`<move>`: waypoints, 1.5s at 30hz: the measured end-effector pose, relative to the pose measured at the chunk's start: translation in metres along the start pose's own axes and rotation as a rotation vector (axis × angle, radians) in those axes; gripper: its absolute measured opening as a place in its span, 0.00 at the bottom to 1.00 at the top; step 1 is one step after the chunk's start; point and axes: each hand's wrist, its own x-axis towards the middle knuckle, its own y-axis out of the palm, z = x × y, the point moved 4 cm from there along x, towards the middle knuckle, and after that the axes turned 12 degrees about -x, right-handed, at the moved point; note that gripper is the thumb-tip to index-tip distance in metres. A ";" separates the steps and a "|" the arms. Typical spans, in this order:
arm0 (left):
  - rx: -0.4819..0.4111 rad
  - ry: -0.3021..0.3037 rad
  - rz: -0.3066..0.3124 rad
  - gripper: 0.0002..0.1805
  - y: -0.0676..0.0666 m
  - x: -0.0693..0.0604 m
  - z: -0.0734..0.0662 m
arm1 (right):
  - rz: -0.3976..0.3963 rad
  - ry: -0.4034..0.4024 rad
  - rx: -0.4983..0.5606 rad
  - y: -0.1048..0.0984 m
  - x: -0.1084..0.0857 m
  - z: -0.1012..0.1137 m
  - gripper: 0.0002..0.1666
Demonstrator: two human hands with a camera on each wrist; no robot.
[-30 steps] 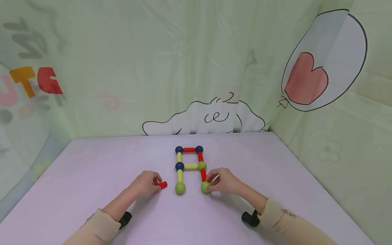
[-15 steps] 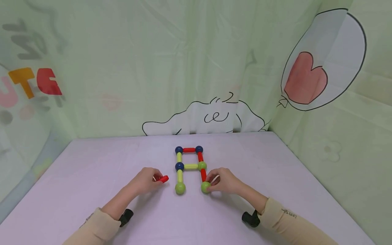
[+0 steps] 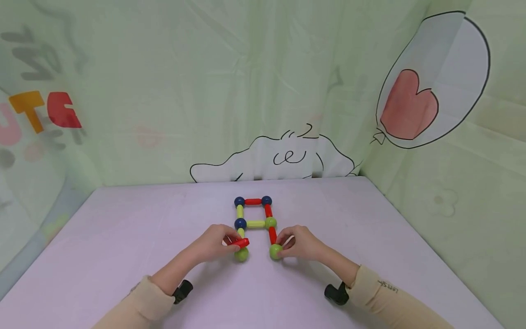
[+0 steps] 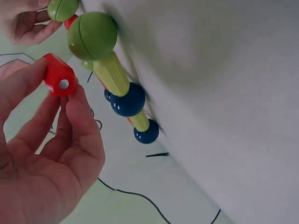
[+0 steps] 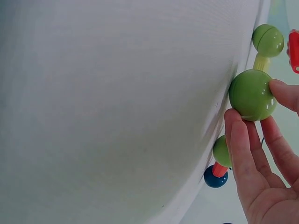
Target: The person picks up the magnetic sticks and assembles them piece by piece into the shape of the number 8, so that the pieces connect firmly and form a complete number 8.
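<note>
In my left hand (image 3: 214,244) I pinch a red magnetic rod (image 4: 60,77) between thumb and fingertips; a pale metal dot shows on its end. In the head view this rod crosses in front of a yellow rod and above the near-left green ball (image 4: 92,36). My right hand (image 3: 302,244) holds the near-right green ball (image 5: 252,95) by thumb and fingers. That ball sits at the end of a red rod (image 3: 273,235). Both balls belong to a flat frame of rods and balls, with blue balls (image 3: 239,201) at its far corners and a yellow rod (image 3: 255,224) across its middle.
The frame lies on a pale lilac table (image 3: 135,224). Behind the table hangs a light green printed curtain (image 3: 164,91), with more cloth at either side. Black wrist cameras (image 3: 337,294) stick out below both forearms.
My left hand has lifted the red rod off the table and carried it right, over the near-left green ball. My right hand stays on its ball.
</note>
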 end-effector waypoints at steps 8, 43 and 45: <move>-0.050 0.092 0.080 0.12 0.018 0.010 -0.006 | 0.000 0.010 0.006 0.000 0.001 0.000 0.11; 0.103 0.111 0.057 0.09 0.047 0.026 -0.012 | 0.007 -0.033 0.003 0.000 0.002 0.001 0.10; 0.099 0.099 0.054 0.09 0.047 0.026 -0.011 | 0.009 -0.039 0.003 0.001 0.002 0.001 0.10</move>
